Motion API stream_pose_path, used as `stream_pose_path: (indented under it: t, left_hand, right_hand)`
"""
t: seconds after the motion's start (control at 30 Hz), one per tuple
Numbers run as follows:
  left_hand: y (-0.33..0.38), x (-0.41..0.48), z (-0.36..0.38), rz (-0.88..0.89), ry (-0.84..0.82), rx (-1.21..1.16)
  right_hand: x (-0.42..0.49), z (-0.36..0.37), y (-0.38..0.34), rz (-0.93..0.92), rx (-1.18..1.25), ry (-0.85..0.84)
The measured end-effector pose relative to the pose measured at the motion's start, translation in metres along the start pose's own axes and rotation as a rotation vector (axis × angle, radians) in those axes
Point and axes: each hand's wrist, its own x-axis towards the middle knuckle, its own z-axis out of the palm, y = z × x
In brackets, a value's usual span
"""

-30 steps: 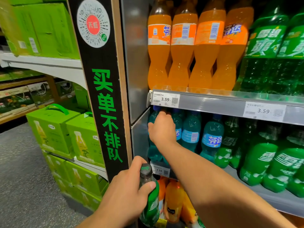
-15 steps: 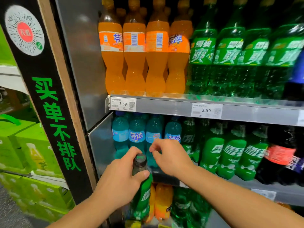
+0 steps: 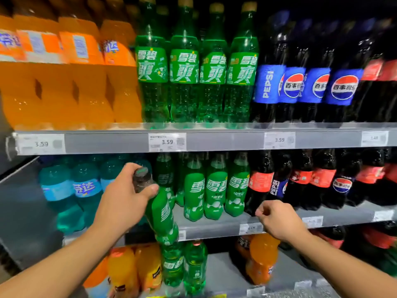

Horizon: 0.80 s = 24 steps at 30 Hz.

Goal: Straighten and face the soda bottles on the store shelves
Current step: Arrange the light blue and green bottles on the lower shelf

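My left hand (image 3: 122, 201) grips the neck of a small green soda bottle (image 3: 161, 214), held tilted in front of the middle shelf (image 3: 217, 229), just left of a row of matching green bottles (image 3: 214, 190). My right hand (image 3: 277, 220) hovers with loosely curled fingers and holds nothing, in front of the shelf edge below the dark cola bottles (image 3: 260, 183). Teal bottles (image 3: 71, 190) stand at the left of the middle shelf, partly behind my left hand.
The top shelf (image 3: 120, 143) carries tall orange bottles (image 3: 71, 82), tall green bottles (image 3: 197, 67) and blue-labelled cola bottles (image 3: 305, 84). Price tags line the shelf rails. The bottom shelf holds orange bottles (image 3: 260, 259) and green bottles (image 3: 184, 267). A grey side panel (image 3: 19, 209) bounds the left.
The view has swung right along the shelves. My left hand has carried the green bottle up and right to the green row. My right hand has drawn right, away from the teal bottles.
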Motion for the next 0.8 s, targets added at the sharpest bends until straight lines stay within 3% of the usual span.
stream_pose_path:
  t: [0.27,0.6,0.8]
  left_hand:
    - [0.024,0.012,0.006,0.033,0.040,-0.047]
    - [0.014,0.016,0.021,0.101,0.084,0.044]
    - [0.007,0.025,0.044,0.051,0.076,0.109]
  right_hand:
    - [0.016,-0.029,0.045,0.100,0.079,0.025]
    - [0.033,-0.020,0.044,0.119,0.106,0.024]
    - [0.037,-0.021,0.045,0.142,0.110,0.038]
